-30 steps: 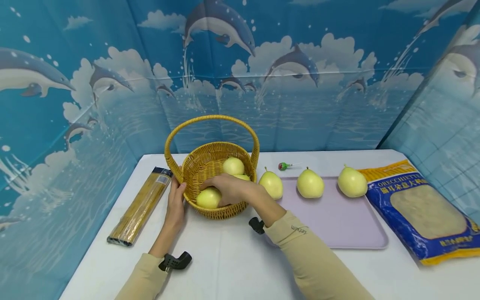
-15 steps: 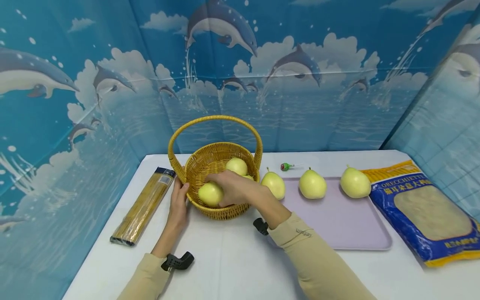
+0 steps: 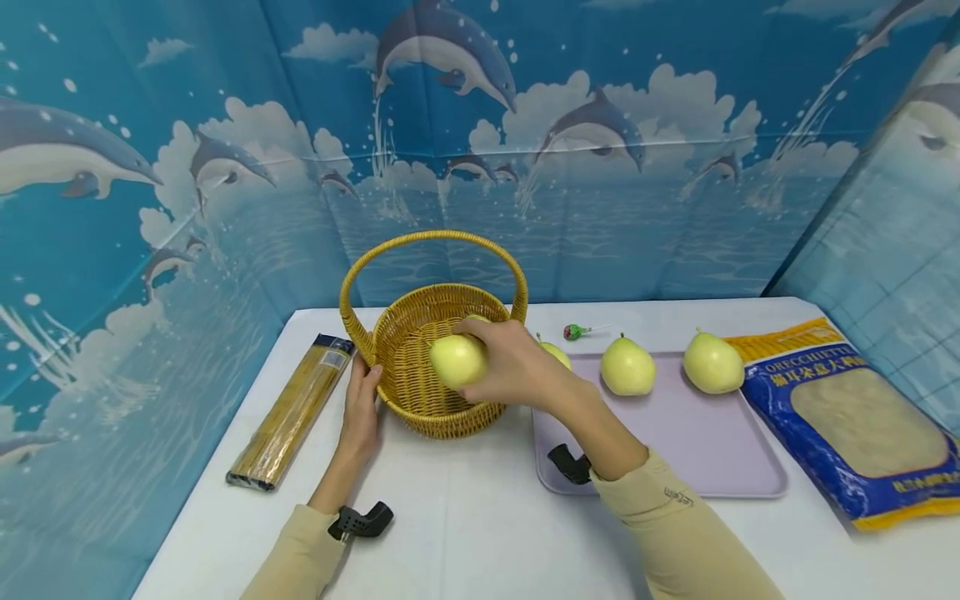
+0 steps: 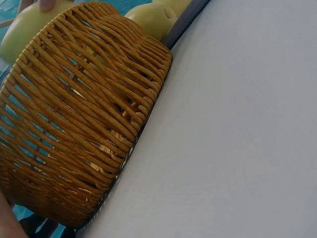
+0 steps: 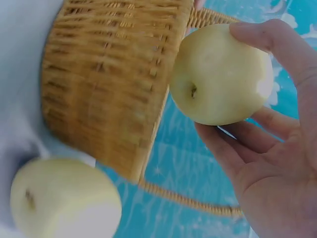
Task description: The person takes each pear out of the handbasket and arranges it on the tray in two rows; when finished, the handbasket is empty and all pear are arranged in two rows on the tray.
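My right hand (image 3: 517, 362) grips a pale yellow-green pear (image 3: 457, 361), thumb and fingers around its sides. The pear is lifted above the woven basket (image 3: 416, 400); in the right wrist view the pear (image 5: 223, 74) is beside the basket's rim. My left hand (image 3: 362, 408) holds the basket's left side near the foot of the arched handle, thumb on the near side. Its fingertips are mostly hidden behind the basket. Another pear inside the basket is nearly covered by my right hand, with only a sliver of its top showing.
Right of the basket is a lilac tray (image 3: 697, 458), with pears (image 3: 627, 367) along its far edge, one partly behind my right hand. A lollipop (image 3: 576, 332) lies behind it. A blue pasta bag (image 3: 862, 425) lies at right, a packet of thin sticks (image 3: 292, 412) at left.
My right hand has raised the pear from the basket's near side and moved it up and to the right. My left hand stays on the basket.
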`<state>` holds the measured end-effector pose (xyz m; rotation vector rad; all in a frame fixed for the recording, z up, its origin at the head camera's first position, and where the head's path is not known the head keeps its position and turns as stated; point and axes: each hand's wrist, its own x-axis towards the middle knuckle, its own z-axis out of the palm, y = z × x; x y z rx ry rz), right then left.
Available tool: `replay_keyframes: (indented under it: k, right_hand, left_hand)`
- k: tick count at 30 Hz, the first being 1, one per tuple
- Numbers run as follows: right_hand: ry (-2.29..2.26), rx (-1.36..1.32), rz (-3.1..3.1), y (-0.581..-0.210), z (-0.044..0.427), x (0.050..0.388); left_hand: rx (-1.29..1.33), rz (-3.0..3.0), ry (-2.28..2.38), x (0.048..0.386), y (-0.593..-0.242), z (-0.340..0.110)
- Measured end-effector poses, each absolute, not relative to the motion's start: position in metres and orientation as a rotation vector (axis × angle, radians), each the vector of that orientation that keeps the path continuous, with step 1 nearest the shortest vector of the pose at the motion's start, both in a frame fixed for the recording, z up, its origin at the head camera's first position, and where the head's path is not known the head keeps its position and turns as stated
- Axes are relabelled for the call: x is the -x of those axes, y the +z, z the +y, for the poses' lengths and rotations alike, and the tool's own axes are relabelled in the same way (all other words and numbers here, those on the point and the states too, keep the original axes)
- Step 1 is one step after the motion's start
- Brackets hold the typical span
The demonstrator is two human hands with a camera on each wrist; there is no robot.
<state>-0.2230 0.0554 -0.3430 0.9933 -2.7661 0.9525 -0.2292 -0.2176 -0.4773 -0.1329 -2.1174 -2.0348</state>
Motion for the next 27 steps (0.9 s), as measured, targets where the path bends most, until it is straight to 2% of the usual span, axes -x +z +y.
replay_keyframes:
  k: [11,16,20,27]
  right_hand:
    - [1.105,-0.757,-2.688,-0.356,0.112,0.179]
    - [1.228,-0.553,-2.761,-0.37,0.132,0.157]
    - [1.244,-0.359,-2.836,-0.379,0.143,0.144]
    - [1.2,-0.244,-2.984,-0.394,0.15,0.135]
  left_hand:
    - [0.154,-2.118,-2.023,0.229,-0.477,-0.218]
    - [0.151,-2.13,-2.014,0.229,-0.477,-0.219]
    - [0.145,-2.146,-1.995,0.228,-0.476,-0.219]
    - [0.133,-2.169,-1.962,0.227,-0.476,-0.218]
